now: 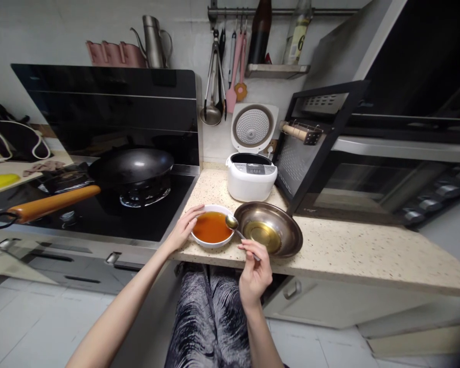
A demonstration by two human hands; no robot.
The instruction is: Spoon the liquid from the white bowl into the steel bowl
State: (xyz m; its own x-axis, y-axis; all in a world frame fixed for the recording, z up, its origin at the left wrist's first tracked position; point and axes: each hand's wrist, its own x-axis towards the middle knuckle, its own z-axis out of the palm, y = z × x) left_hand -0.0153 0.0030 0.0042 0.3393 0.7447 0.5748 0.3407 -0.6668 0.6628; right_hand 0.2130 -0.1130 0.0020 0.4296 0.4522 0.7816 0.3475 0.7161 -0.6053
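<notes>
The metal spoon (232, 222), tilted over the right rim of the white bowl (213, 246), could have dripped onto the speckled surface (348, 245) had the right hand (256, 271), pinching its handle, wavered. Near the front edge, the bowl might have slopped its clear orange-red liquid (212, 228) if the left hand (184, 227), fingers extended along the rim, pressed down. The steel basin (292, 230) alongside held yellowish liquid (261, 233).

The bare left arm (126, 301) stretches diagonally forward, its left hand (183, 229) reaching out with fingers extended. The right forearm (263, 335) rises more steeply; the right hand (256, 273) is turned palm inward, fingers curled in a light pinch.
</notes>
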